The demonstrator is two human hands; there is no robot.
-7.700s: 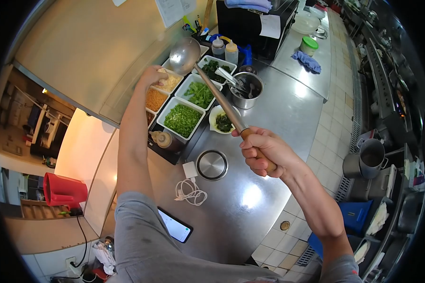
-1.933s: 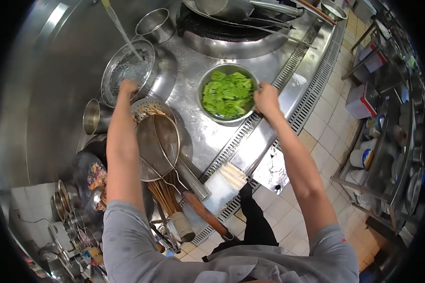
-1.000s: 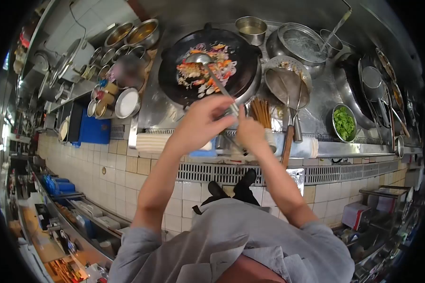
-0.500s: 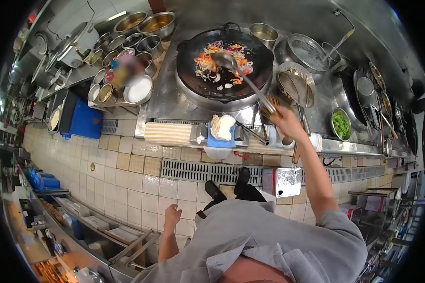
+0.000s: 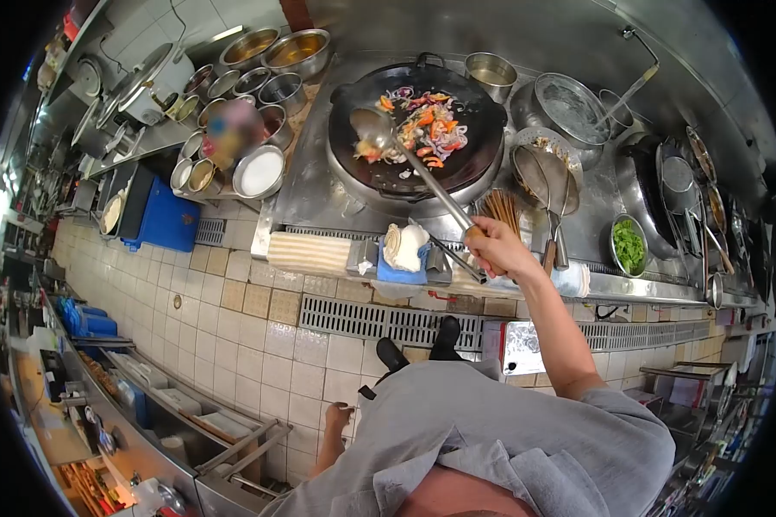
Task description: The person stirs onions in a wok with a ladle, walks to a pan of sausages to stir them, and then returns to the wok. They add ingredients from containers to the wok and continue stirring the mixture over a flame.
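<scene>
My right hand is closed around the wooden end of a long wok ladle. The bowl of the ladle rests in the left part of a large black wok, against some of the food. Sliced onion, orange-red pieces and other bits form a stir-fry mix in the middle and right of the wok. My left hand hangs low by my side over the tiled floor, its fingers loosely curled with nothing visible in them.
Several metal bowls of ingredients stand left of the wok. Strainers, a bamboo brush and a bowl of green leaves are to the right. Folded cloths lie along the stove's front edge. A steel counter stands behind on the left.
The ladle's bowl has moved left and a little down in the wok, my right hand moving left and down with it. Food has shifted towards the right. My left hand has dropped slightly.
</scene>
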